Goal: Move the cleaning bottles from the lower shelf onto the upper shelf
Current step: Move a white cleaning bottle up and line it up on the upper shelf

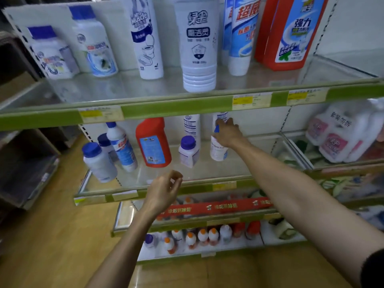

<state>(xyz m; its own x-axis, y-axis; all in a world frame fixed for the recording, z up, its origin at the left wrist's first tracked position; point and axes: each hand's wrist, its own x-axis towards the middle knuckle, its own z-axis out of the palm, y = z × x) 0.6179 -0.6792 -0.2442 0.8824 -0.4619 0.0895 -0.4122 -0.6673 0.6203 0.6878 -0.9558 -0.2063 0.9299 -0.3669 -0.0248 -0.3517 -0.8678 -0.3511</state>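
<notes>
The upper shelf (145, 110) carries several cleaning bottles, among them a tall white bottle (198, 50) at the front and a red bottle (288, 32) to the right. On the lower shelf (166, 189) stand a red bottle (153, 142), a small purple-capped jar (188, 151), blue-capped white bottles (99, 162) at the left and a white bottle with blue print (218, 150). My right hand (228, 133) reaches under the upper shelf and wraps around that white bottle. In front of the lower shelf's edge my left hand (166, 188) hovers, fingers loosely curled, holding nothing.
To the right, a neighbouring shelf holds large white jugs with pink labels (340, 134). Below are further shelves with a red banner strip (212, 207) and rows of small orange-capped bottles (203, 235). Dark crates (25, 163) stand at the left on a wooden floor.
</notes>
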